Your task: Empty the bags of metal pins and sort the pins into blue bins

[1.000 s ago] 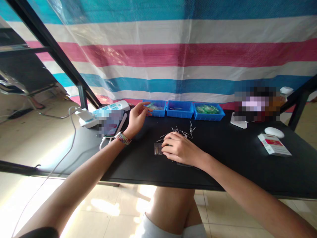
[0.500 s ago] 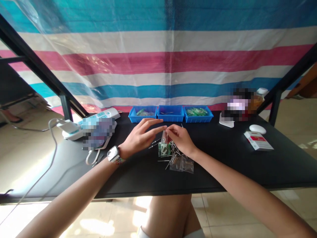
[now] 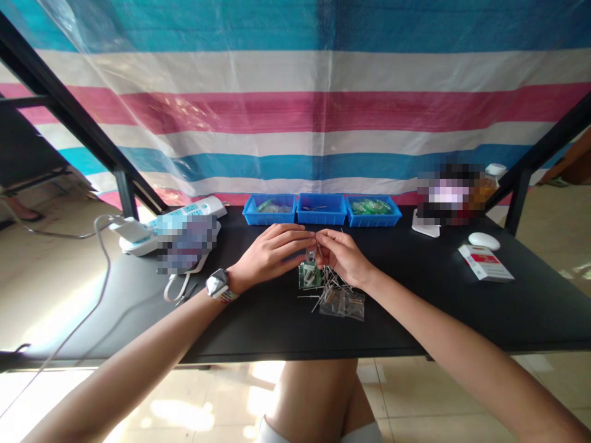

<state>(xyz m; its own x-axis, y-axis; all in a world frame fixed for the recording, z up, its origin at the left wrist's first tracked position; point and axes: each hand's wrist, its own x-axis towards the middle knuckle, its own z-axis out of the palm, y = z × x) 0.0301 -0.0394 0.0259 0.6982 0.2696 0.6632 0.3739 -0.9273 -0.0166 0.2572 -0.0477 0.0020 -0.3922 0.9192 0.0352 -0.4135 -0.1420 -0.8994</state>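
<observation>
My left hand (image 3: 276,253) and my right hand (image 3: 342,253) meet fingertip to fingertip over the middle of the black table. Between them is a small clear plastic bag (image 3: 311,253), its top pinched in the closed fingers. Below it shows a green-backed packet (image 3: 308,276) with pale pieces; whether this is the same bag I cannot tell. Partly under my right hand lies a loose pile of thin metal pins (image 3: 330,280) that look like pop rivets. Nearer me, two small clear bags (image 3: 342,304) hold brass-coloured pieces.
Three blue bins stand along the back: the left bin (image 3: 269,218) and right bin (image 3: 374,219) hold green-tinted packets, the middle bin (image 3: 322,218) a few pins. A power strip (image 3: 203,212) with cables lies left. At right are a small box (image 3: 486,263) and white mouse (image 3: 484,240).
My left hand has moved right, its spread fingers closing in to meet my right fingertips at the bag's top. The camera view has shifted slightly.
</observation>
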